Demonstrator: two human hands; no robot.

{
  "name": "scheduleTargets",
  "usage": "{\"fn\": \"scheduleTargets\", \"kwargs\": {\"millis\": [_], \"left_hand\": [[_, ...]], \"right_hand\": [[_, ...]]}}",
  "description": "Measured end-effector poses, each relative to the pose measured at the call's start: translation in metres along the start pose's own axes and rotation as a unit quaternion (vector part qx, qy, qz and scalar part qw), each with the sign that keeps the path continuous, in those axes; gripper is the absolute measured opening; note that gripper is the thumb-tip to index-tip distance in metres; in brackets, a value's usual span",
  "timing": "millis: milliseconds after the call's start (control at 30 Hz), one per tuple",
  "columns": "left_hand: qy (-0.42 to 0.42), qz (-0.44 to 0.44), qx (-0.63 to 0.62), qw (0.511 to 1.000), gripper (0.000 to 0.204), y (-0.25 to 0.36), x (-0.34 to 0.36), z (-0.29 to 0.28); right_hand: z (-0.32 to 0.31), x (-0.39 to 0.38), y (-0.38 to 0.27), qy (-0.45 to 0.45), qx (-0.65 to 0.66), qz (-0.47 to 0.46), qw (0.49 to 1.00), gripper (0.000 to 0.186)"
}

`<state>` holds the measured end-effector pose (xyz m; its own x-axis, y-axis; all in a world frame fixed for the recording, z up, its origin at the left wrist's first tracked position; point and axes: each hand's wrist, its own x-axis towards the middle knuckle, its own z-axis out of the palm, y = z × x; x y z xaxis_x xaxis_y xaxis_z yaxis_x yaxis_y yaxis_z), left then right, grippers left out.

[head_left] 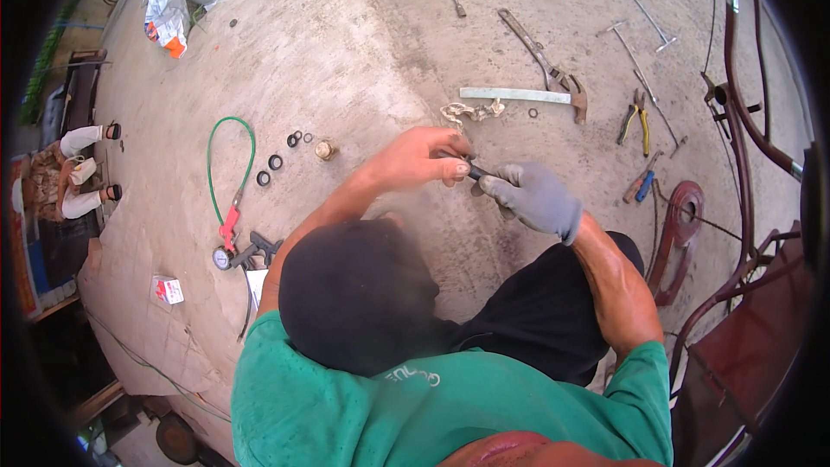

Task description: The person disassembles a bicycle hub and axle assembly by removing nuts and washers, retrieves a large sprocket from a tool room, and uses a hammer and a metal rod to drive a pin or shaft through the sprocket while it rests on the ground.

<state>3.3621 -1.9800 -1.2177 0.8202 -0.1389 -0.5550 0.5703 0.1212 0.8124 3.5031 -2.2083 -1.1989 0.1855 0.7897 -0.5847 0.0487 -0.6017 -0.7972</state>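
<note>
In front of my knees, my bare left hand and my right hand, in a grey glove, meet over a short dark rod-like part. The fingers of both are closed on it, one hand at each end, so only its middle shows and its exact kind cannot be made out. Just beyond my left hand lies a crumpled pale rag. A hammer with a pale flat handle rests past it, beside a small nut. Left of my left forearm stands a brass-coloured fitting, near several black rubber rings.
An adjustable wrench, yellow-handled pliers, screwdrivers and T-handled rods lie right. A maroon chain cover and metal frame stand there. Left are a gauge with green hose, a small box and a seated person.
</note>
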Motion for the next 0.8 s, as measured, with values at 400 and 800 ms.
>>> {"fn": "scheduleTargets", "kwargs": {"millis": [400, 800], "left_hand": [[0.017, 0.027, 0.043, 0.999, 0.028, 0.001, 0.000, 0.002], [0.043, 0.029, 0.004, 0.999, 0.027, -0.025, 0.011, 0.006]], "right_hand": [[-0.005, 0.005, 0.001, -0.001, -0.042, 0.048, 0.998, 0.043], [-0.006, 0.004, 0.010, -0.019, 0.004, 0.043, 0.999, 0.045]]}}
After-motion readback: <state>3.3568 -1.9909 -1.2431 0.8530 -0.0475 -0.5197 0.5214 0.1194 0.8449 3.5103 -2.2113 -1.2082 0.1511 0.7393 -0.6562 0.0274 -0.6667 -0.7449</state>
